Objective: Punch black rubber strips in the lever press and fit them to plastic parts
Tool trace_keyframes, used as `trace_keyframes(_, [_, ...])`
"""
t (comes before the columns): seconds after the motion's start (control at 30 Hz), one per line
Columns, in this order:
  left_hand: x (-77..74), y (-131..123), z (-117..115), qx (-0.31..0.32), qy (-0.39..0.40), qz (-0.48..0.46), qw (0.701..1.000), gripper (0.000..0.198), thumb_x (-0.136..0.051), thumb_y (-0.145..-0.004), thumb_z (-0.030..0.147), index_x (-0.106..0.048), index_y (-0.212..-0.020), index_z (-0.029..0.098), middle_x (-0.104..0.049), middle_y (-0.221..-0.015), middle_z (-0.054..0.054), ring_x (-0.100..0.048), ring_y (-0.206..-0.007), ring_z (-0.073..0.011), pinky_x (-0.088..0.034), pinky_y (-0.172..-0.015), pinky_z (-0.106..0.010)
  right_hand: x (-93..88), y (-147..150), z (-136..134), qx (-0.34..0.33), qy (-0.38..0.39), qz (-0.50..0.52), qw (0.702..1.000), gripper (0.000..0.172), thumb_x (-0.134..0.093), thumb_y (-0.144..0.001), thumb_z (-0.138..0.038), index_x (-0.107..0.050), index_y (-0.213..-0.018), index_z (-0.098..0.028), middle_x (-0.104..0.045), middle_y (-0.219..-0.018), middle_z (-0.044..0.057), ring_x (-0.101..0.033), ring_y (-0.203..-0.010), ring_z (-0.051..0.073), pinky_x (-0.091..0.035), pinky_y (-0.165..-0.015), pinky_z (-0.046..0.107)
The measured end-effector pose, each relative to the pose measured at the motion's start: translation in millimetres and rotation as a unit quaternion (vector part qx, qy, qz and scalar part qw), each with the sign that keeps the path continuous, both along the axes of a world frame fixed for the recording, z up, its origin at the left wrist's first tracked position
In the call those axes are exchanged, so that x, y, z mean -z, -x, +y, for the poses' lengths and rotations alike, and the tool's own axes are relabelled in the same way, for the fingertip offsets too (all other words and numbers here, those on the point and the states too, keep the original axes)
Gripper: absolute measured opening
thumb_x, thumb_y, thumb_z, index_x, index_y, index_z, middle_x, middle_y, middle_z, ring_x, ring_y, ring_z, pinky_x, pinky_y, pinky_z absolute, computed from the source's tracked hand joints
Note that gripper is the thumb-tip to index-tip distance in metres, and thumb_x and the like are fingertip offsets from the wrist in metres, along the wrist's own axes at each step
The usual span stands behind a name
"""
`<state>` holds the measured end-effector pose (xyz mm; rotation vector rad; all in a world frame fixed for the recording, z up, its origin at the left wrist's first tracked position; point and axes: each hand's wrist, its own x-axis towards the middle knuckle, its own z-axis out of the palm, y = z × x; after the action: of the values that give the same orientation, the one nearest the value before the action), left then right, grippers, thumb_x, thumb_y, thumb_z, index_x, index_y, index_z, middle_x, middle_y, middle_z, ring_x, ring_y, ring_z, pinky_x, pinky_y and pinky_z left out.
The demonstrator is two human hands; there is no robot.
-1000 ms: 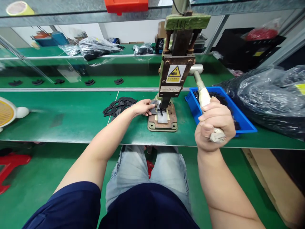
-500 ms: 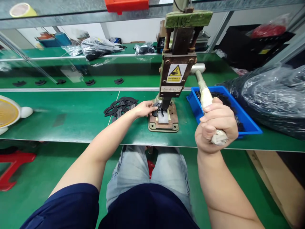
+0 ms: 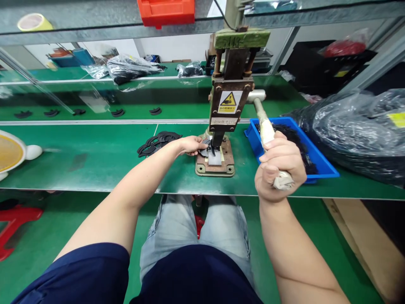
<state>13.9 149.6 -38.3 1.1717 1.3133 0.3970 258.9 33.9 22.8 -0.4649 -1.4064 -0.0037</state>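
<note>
A hand press point(image 3: 226, 105) with a yellow warning label stands on the green bench point(image 3: 95, 160). My right hand point(image 3: 278, 164) is wrapped round the taped end of the press lever point(image 3: 264, 124), pulled down toward me. My left hand point(image 3: 191, 145) pinches a small black curved part point(image 3: 206, 148) at the press base plate point(image 3: 215, 166), right beside the punch. A pile of the same black parts point(image 3: 158, 141) lies just left of that hand.
A blue tray point(image 3: 319, 164) with black pieces sits right of the press, and a large black plastic bag point(image 3: 360, 131) beyond it. More black parts lie on the conveyor belt point(image 3: 95, 107) behind. A fan point(image 3: 9, 154) is at far left, a red stool point(image 3: 15, 219) below.
My left hand has kept the black part at the punch, shifting it slightly. My right hand stays gripped on the lever; the view has shifted a little.
</note>
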Motion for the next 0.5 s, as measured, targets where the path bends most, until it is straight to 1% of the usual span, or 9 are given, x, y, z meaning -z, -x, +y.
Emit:
trace_keyframes(0.13, [-0.1,-0.6,0.9,-0.009,0.024,-0.004,1.0,0.036,-0.091,-0.088,0.032,-0.063,-0.071,0.018,-0.062,-0.055,-0.001,-0.044,-0.034,-0.008,-0.03,-0.035,-0.02,-4.7,0.1,-1.3,-0.006,0.002,-0.005,1.0,0.032,-0.069,-0.097,-0.042,-0.055,-0.075,-0.024,-0.061,-0.074,-0.003,-0.068,-0.086,0.02,-0.059,-0.105,0.06])
trace_keyframes(0.2, [1.9,-1.4,-1.2,-0.017,0.022,-0.001,1.0,0.036,-0.088,-0.092,0.033,-0.062,-0.072,0.018,-0.063,-0.056,0.0,-0.045,-0.035,-0.0081,-0.032,-0.036,-0.019,-8.4,1.2,-2.1,-0.009,0.002,0.0,1.0,0.033,-0.069,-0.097,-0.044,-0.055,-0.075,-0.024,-0.06,-0.074,-0.002,-0.067,-0.086,0.02,-0.059,-0.105,0.06])
trace_keyframes(0.27, [4.7,-2.2,-5.7,-0.025,0.015,-0.003,1.0,0.035,-0.083,-0.096,0.033,-0.06,-0.074,0.019,-0.062,-0.057,0.001,-0.049,-0.036,-0.0088,-0.035,-0.038,-0.018,-15.9,1.7,-0.7,-0.017,0.004,0.006,1.0,0.032,-0.071,-0.097,-0.046,-0.058,-0.078,-0.025,-0.06,-0.075,-0.002,-0.067,-0.086,0.02,-0.06,-0.104,0.059])
trace_keyframes(0.33, [7.8,-2.3,-11.8,-0.039,0.006,-0.021,0.999,0.033,-0.081,-0.098,0.034,-0.06,-0.079,0.019,-0.063,-0.059,0.002,-0.054,-0.04,-0.0098,-0.039,-0.04,-0.018,-30.3,0.5,5.5,-0.023,-0.001,0.006,1.0,0.028,-0.074,-0.096,-0.049,-0.064,-0.087,-0.025,-0.062,-0.081,-0.001,-0.068,-0.09,0.02,-0.059,-0.107,0.057])
trace_keyframes(0.37, [9.1,-1.8,-15.3,-0.046,0.0,-0.036,0.998,0.031,-0.082,-0.098,0.035,-0.06,-0.081,0.019,-0.064,-0.062,0.002,-0.056,-0.042,-0.0101,-0.041,-0.041,-0.018,-40.5,-1.1,10.7,-0.027,-0.005,0.003,1.0,0.028,-0.076,-0.096,-0.051,-0.068,-0.096,-0.025,-0.064,-0.087,0.0,-0.07,-0.094,0.02,-0.058,-0.108,0.056])
trace_keyframes(0.4, [9.9,-0.7,-19.0,-0.051,-0.006,-0.052,0.997,0.03,-0.082,-0.098,0.036,-0.061,-0.084,0.019,-0.065,-0.065,0.002,-0.058,-0.044,-0.01,-0.043,-0.042,-0.018,-52.4,-3.4,17.4,-0.035,-0.01,-0.003,0.999,0.032,-0.076,-0.097,-0.053,-0.07,-0.108,-0.024,-0.066,-0.097,0.002,-0.071,-0.099,0.021,-0.058,-0.109,0.054])
trace_keyframes(0.43, [9.9,1.2,-23.1,-0.054,-0.014,-0.068,0.996,0.03,-0.082,-0.097,0.037,-0.061,-0.087,0.019,-0.067,-0.068,0.001,-0.059,-0.046,-0.0097,-0.045,-0.043,-0.017,-65.3,-6.4,24.9,-0.048,-0.013,-0.014,0.999,0.04,-0.077,-0.097,-0.055,-0.069,-0.119,-0.023,-0.067,-0.107,0.004,-0.071,-0.106,0.021,-0.057,-0.111,0.052])
trace_keyframes(0.5, [6.3,7.4,-32.5,-0.056,-0.034,-0.095,0.993,0.031,-0.082,-0.098,0.04,-0.061,-0.089,0.019,-0.071,-0.076,0.0,-0.062,-0.05,-0.0089,-0.049,-0.045,-0.017,-89.3,-13.4,40.6,-0.086,-0.012,-0.048,0.995,0.056,-0.076,-0.098,-0.058,-0.063,-0.139,-0.023,-0.064,-0.126,0.007,-0.069,-0.121,0.022,-0.056,-0.114,0.049])
